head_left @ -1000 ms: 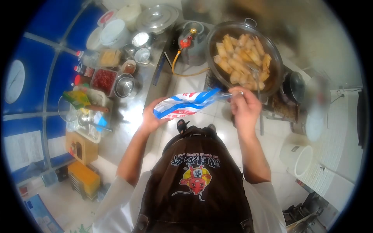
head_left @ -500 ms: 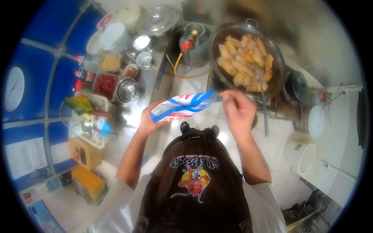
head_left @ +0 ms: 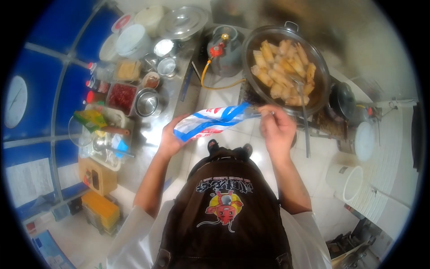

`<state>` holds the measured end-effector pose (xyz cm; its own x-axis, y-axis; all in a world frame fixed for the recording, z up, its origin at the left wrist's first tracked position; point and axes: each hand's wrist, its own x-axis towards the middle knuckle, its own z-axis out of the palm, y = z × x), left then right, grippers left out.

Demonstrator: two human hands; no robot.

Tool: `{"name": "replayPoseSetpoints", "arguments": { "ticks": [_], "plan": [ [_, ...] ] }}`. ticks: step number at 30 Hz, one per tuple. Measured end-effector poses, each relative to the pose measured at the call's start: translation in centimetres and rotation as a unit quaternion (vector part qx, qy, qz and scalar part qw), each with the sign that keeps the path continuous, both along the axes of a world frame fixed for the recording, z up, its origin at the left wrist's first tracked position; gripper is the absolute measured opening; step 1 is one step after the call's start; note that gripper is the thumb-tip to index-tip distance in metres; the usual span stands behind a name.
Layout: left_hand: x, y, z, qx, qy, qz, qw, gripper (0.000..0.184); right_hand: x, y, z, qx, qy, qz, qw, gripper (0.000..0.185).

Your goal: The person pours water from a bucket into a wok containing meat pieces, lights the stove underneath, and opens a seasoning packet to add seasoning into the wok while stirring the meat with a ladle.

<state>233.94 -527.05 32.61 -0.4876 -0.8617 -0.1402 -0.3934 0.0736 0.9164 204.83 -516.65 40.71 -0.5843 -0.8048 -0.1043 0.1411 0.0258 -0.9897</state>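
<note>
A white plastic bag (head_left: 210, 121) with blue stripes and red print stretches between my two hands, in front of my body. My left hand (head_left: 171, 138) is closed around its left end. At the right end, the fingers of my right hand (head_left: 277, 127) are pinched together on a thin, see-through part that seems to belong to the bag. The bag's contents cannot be made out. Beyond my right hand is a large metal pan (head_left: 320, 89) holding a heap of pale golden, tube-shaped pieces (head_left: 282, 67). A long-handled metal utensil (head_left: 305, 121) leans in it.
On the left, a steel counter (head_left: 154, 130) carries metal bowls (head_left: 148, 103), a container of red food (head_left: 121, 97), bottles and a basket (head_left: 114, 162). A gas cylinder (head_left: 225, 58) with a yellow hose stands beside the pan. A white bucket (head_left: 347, 181) is at the right.
My right hand has shifted slightly right, drawing a little away from the bag's blue-striped end. My left hand stays nearly in place on the bag.
</note>
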Motion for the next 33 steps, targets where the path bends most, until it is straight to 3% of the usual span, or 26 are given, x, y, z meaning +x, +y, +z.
{"name": "replayPoseSetpoints", "arguments": {
  "ticks": [10,21,33],
  "plan": [
    [-1.5,-0.6,-2.0,-0.029,-0.028,-0.018,0.999,0.069,-2.8,-0.4,-0.6,-0.002,-0.039,-0.054,0.998,0.009],
    [-4.9,-1.5,-2.0,0.044,0.069,-0.036,0.996,0.069,-5.7,-0.6,0.9,-0.021,-0.001,-0.096,0.995,0.013],
    [-12.0,-5.1,-3.0,0.029,0.049,-0.06,0.997,0.07,-13.6,-3.1,0.7,-0.031,0.051,-0.126,0.99,0.011]
  ]
}}
